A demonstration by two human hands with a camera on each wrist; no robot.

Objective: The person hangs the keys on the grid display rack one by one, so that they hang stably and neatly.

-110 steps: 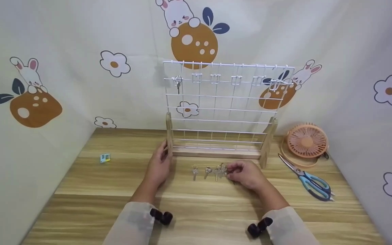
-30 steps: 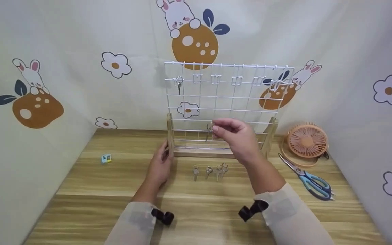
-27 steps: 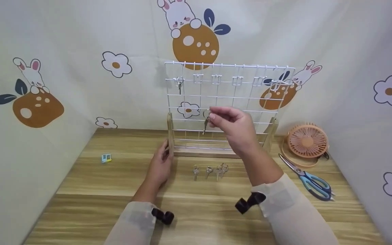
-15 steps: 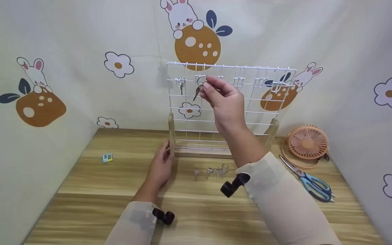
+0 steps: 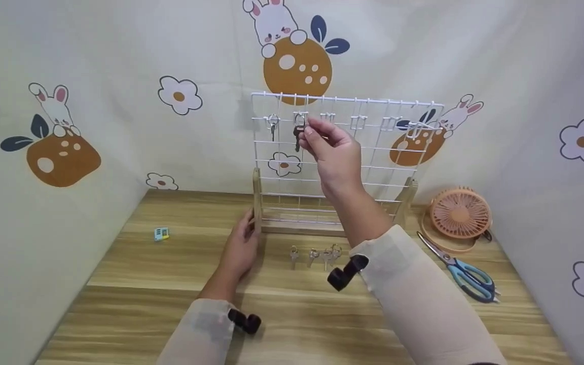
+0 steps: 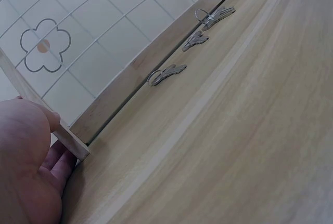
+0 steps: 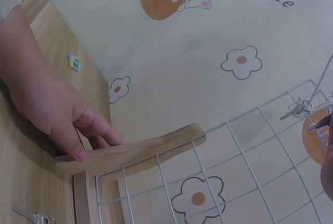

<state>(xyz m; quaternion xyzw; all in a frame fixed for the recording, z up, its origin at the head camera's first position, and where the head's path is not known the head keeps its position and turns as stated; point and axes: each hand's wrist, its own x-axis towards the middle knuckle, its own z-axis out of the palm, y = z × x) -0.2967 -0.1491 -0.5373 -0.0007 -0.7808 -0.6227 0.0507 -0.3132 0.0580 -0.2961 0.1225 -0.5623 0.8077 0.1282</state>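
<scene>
Keys of silver metal (image 5: 313,254) are lying near. At their nine o'clock, the left hand (image 5: 241,251) is gripping a pale wooden upright (image 5: 257,187). At twelve, the right hand (image 5: 335,152) is pinching a dark ringed key (image 5: 298,132) at a white wire hook (image 5: 300,113); seating it fully before release seems best.

a long cream cloth left sleeve (image 5: 190,342) and a matching cream cloth right sleeve (image 5: 434,304) show greyish patches near the cuffs. a small, bent black device (image 5: 245,321) with a rounded end sits at the left cuff, its black twin (image 5: 348,272) at the right.
</scene>
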